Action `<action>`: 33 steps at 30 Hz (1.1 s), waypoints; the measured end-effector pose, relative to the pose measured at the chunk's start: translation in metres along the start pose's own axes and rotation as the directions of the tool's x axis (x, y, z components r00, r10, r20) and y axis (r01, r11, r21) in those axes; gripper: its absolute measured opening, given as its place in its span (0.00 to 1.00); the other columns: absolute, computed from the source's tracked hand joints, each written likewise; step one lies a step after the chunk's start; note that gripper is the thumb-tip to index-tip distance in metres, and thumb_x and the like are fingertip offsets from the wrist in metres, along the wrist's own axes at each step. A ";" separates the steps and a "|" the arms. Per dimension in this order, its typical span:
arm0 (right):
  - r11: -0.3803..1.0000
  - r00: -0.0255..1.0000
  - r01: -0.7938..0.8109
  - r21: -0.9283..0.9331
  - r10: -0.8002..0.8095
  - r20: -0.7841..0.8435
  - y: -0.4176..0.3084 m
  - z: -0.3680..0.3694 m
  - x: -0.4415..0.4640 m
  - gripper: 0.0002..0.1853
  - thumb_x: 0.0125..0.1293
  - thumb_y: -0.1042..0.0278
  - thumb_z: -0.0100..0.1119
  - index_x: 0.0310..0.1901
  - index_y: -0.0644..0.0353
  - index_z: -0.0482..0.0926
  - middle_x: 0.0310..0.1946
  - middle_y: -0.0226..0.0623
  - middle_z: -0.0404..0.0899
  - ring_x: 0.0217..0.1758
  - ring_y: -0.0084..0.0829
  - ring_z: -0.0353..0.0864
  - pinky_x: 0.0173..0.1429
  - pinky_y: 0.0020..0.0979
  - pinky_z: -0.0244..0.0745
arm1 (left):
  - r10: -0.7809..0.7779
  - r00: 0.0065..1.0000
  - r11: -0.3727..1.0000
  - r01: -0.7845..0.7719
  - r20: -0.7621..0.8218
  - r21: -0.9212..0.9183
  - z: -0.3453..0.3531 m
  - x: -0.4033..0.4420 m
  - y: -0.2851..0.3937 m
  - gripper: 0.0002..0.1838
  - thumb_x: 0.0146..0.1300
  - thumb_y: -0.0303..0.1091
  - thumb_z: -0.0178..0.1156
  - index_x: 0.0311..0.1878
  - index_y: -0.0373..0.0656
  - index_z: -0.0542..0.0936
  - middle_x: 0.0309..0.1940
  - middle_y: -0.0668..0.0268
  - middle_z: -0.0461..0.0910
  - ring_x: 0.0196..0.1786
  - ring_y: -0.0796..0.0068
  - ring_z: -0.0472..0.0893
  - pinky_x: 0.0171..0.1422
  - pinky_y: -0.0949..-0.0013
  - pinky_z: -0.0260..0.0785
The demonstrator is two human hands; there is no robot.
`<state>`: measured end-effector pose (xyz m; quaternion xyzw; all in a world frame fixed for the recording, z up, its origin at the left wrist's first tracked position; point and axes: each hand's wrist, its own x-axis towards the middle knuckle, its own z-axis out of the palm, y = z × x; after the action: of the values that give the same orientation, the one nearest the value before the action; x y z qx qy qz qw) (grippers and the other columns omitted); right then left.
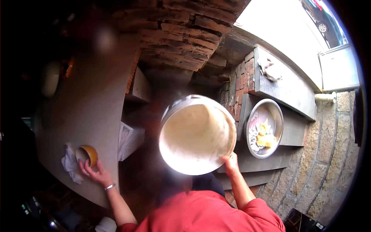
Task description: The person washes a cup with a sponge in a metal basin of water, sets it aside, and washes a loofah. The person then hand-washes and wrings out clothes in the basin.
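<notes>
Around the right rim of a large round white container (pixel 197 135), my right hand (pixel 230 163) is closed, and the container is tilted so its pale inside faces me. My left hand (pixel 96 174) reaches over the counter at the left, fingers spread against a small yellow cup (pixel 91 154) that lies tipped with its white inside showing. Whether the fingers grip the cup or only touch it is hard to tell. A crumpled white cloth (pixel 71 164) lies beside the cup.
A metal basin (pixel 279 135) with yellow and whitish items stands on the grey steps at right. A pale counter (pixel 92 96) runs along the left. A brick structure (pixel 185 31) rises ahead. Another cloth (pixel 270 70) lies on a grey ledge (pixel 290 89). A stone wall (pixel 313 166) is at far right.
</notes>
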<state>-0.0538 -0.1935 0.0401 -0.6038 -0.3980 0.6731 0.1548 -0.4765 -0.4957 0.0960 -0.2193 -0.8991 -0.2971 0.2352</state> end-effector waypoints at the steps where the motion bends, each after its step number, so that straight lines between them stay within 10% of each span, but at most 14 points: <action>1: 0.999 1.000 0.017 0.040 -0.017 -0.010 -0.013 -0.003 -0.011 0.22 0.44 0.77 0.54 0.45 0.71 0.78 0.35 0.38 0.82 0.35 0.30 0.81 0.42 0.29 0.75 | -0.019 1.000 1.000 0.019 0.011 -0.003 -0.001 -0.001 0.001 0.19 0.63 0.38 0.61 0.51 0.35 0.73 0.67 0.52 0.61 0.69 0.50 0.61 0.71 0.51 0.56; 13: 0.766 0.919 0.389 0.512 -0.284 -0.273 -0.108 -0.014 -0.086 0.13 0.50 0.83 0.53 0.40 0.71 0.75 0.33 0.38 0.79 0.36 0.34 0.81 0.45 0.34 0.78 | -0.009 1.000 0.989 0.007 -0.015 -0.149 0.004 0.000 0.007 0.18 0.61 0.34 0.59 0.52 0.35 0.72 0.68 0.48 0.57 0.70 0.47 0.59 0.70 0.50 0.57; 21: 0.763 0.938 0.347 0.546 -0.276 -0.210 -0.105 -0.039 -0.077 0.16 0.54 0.75 0.54 0.45 0.69 0.75 0.40 0.44 0.79 0.42 0.42 0.81 0.46 0.53 0.80 | -0.026 0.999 0.987 0.033 0.045 -0.158 -0.003 -0.001 0.009 0.23 0.54 0.25 0.60 0.56 0.37 0.71 0.69 0.48 0.58 0.71 0.46 0.58 0.72 0.52 0.55; 33: 0.827 0.987 0.152 0.541 -0.100 -0.124 -0.092 -0.007 -0.080 0.15 0.56 0.72 0.54 0.44 0.71 0.75 0.36 0.48 0.80 0.35 0.45 0.84 0.30 0.45 0.82 | 0.024 0.994 0.998 -0.017 0.111 -0.059 -0.028 -0.003 0.008 0.27 0.51 0.29 0.66 0.57 0.43 0.73 0.67 0.51 0.62 0.69 0.49 0.62 0.71 0.52 0.55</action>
<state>-0.0541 -0.1875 0.1620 -0.5362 -0.2200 0.7191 0.3834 -0.4619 -0.5083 0.1176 -0.2515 -0.8995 -0.3081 0.1810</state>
